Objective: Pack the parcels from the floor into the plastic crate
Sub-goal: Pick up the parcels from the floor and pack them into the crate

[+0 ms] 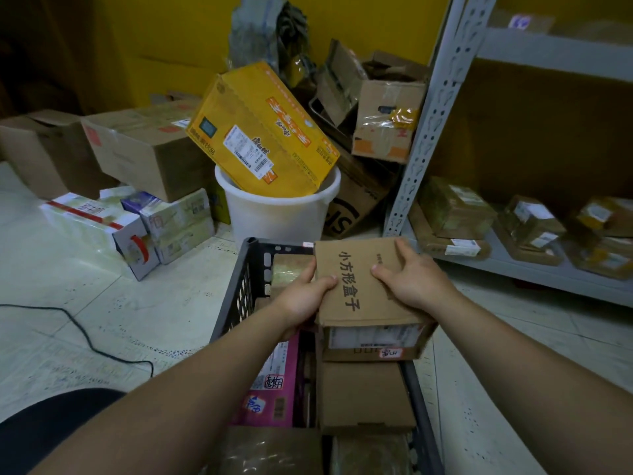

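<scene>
Over crate [239, 289], right side: brown box [363, 286], black characters on top, atop other parcels. Left hand [305, 296] grips its left edge, right hand [411, 275] its right; fingers curled round it. Pink box [274, 382] inside, left.

1. Cardboard parcel [363, 289]: brown, flat, with black printed characters on top. It is held roughly level over the crate's far right section.
2. Plastic crate [239, 286]: dark, with perforated walls, standing on the floor.
3. Crate contents: pink box [274, 382] at left, plain brown box [363, 395] at right.
</scene>
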Available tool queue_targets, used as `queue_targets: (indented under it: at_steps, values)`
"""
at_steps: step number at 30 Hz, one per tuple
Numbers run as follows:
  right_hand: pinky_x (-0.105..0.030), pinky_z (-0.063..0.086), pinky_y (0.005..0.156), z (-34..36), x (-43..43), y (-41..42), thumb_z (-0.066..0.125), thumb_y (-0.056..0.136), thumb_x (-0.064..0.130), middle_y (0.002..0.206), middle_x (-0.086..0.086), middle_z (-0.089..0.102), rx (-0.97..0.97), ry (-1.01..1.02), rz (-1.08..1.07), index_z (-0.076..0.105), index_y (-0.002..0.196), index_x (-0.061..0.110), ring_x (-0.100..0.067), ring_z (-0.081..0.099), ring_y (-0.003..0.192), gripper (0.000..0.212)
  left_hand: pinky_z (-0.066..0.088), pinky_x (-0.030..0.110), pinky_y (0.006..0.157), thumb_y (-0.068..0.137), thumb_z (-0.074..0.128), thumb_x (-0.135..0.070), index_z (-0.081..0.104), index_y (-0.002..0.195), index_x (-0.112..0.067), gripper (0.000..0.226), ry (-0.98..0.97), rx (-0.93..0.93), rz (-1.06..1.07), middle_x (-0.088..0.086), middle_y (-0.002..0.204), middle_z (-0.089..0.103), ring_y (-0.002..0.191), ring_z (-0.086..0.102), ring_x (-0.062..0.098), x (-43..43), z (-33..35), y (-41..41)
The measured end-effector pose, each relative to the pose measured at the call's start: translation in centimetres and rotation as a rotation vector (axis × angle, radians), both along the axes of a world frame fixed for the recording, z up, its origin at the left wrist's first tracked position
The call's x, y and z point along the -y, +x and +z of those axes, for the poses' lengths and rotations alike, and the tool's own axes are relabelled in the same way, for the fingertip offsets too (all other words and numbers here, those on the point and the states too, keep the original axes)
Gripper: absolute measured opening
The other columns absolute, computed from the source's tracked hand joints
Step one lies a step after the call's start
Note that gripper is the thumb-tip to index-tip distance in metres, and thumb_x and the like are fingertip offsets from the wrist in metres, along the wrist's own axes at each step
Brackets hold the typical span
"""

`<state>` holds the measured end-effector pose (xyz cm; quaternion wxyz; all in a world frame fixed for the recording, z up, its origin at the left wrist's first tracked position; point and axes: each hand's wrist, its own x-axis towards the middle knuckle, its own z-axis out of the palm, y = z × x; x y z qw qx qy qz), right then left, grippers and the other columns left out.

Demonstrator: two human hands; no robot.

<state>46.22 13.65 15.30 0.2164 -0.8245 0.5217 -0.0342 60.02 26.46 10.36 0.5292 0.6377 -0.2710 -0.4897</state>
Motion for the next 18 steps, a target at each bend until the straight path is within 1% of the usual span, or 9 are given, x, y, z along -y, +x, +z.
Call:
queue_targets:
  at_steps: [3, 5, 6, 7, 10, 11, 13, 16, 18]
  values:
    - [-0.039, 0.043, 0.09, 0.5, 0.3, -1.3, 0.052, 0.084, 0.064, 0.133, -0.01, 0.045, -0.083, 0.088, -0.066, 0.021, 0.148, 0.03, -0.029, 0.052, 0.114, 0.079, 0.053, 0.033, 0.071, 0.096, 0.048, -0.029, 0.026, 0.142, -0.038, 0.052, 0.068, 0.046, -0.065, 0.0, 0.112, 0.062, 0.094, 0.063, 0.017, 0.6, 0.0, -2.0]
    - [-0.038, 0.046, 0.084, 0.3, 0.3, -2.3, 0.056, 0.08, 0.066, 0.118, -0.006, 0.052, -0.1, 0.127, -0.085, 0.03, 0.137, 0.026, -0.026, 0.054, 0.102, 0.073, 0.055, 0.036, 0.074, 0.092, 0.053, -0.029, 0.013, 0.145, -0.039, 0.068, 0.139, 0.097, -0.106, 0.004, 0.118, 0.061, 0.096, 0.063, 0.02, 0.4, -0.3, -2.7]
    - [-0.038, 0.047, 0.084, 0.1, 0.3, -2.8, 0.058, 0.079, 0.066, 0.118, -0.005, 0.053, -0.106, 0.124, -0.075, 0.031, 0.135, 0.026, -0.026, 0.055, 0.102, 0.074, 0.056, 0.039, 0.077, 0.089, 0.057, -0.029, 0.006, 0.145, -0.044, 0.077, 0.169, 0.118, -0.125, 0.005, 0.119, 0.059, 0.097, 0.063, 0.022, 0.2, -0.3, -2.7]
    - [-0.038, 0.046, 0.085, 0.0, 0.4, -3.2, 0.059, 0.078, 0.066, 0.125, -0.007, 0.052, -0.117, 0.117, -0.053, 0.029, 0.138, 0.027, -0.027, 0.055, 0.107, 0.078, 0.057, 0.041, 0.077, 0.086, 0.059, -0.029, 0.0, 0.144, -0.047, 0.085, 0.195, 0.14, -0.144, 0.006, 0.119, 0.059, 0.097, 0.063, 0.024, 0.0, -0.2, -2.6]
    - [-0.037, 0.044, 0.094, 0.2, -0.2, -3.5, 0.063, 0.078, 0.063, 0.143, -0.008, 0.045, -0.13, 0.16, 0.001, 0.019, 0.15, 0.03, -0.028, 0.05, 0.123, 0.091, 0.055, 0.032, 0.063, 0.086, 0.06, -0.034, -0.012, 0.144, -0.046, 0.094, 0.262, 0.184, -0.185, 0.002, 0.106, 0.062, 0.088, 0.064, 0.019, -0.6, 0.8, -2.3]
    - [-0.037, 0.046, 0.094, 0.3, -0.6, -3.4, 0.063, 0.079, 0.062, 0.143, -0.007, 0.045, -0.127, 0.19, 0.014, 0.022, 0.15, 0.029, -0.027, 0.051, 0.122, 0.089, 0.052, 0.029, 0.059, 0.087, 0.059, -0.039, -0.014, 0.145, -0.044, 0.093, 0.272, 0.208, -0.19, 0.001, 0.104, 0.062, 0.085, 0.063, 0.016, -0.9, 1.0, -2.2]
    - [-0.035, 0.049, 0.088, 0.5, -1.2, -3.2, 0.063, 0.078, 0.062, 0.136, -0.005, 0.051, -0.134, 0.236, 0.052, 0.032, 0.146, 0.027, -0.024, 0.055, 0.112, 0.083, 0.049, 0.025, 0.055, 0.087, 0.058, -0.045, -0.013, 0.147, -0.039, 0.093, 0.282, 0.242, -0.181, 0.004, 0.114, 0.061, 0.084, 0.062, 0.014, -1.7, 1.4, -2.2]
    - [-0.032, 0.05, 0.079, 0.2, -2.7, -3.0, 0.064, 0.077, 0.063, 0.127, -0.004, 0.057, -0.132, 0.282, 0.1, 0.038, 0.14, 0.027, -0.022, 0.058, 0.104, 0.078, 0.054, 0.03, 0.066, 0.086, 0.059, -0.047, -0.011, 0.148, -0.036, 0.094, 0.3, 0.303, -0.164, 0.008, 0.13, 0.054, 0.099, 0.062, 0.023, -3.7, 1.3, -1.9]
    - [-0.033, 0.049, 0.082, -0.2, -4.2, -2.8, 0.064, 0.077, 0.062, 0.127, -0.004, 0.056, -0.15, 0.291, 0.132, 0.038, 0.14, 0.026, -0.022, 0.057, 0.107, 0.077, 0.056, 0.039, 0.08, 0.087, 0.06, -0.044, -0.008, 0.147, -0.035, 0.091, 0.313, 0.339, -0.154, 0.01, 0.13, 0.053, 0.103, 0.062, 0.026, -5.4, 1.0, -1.8]
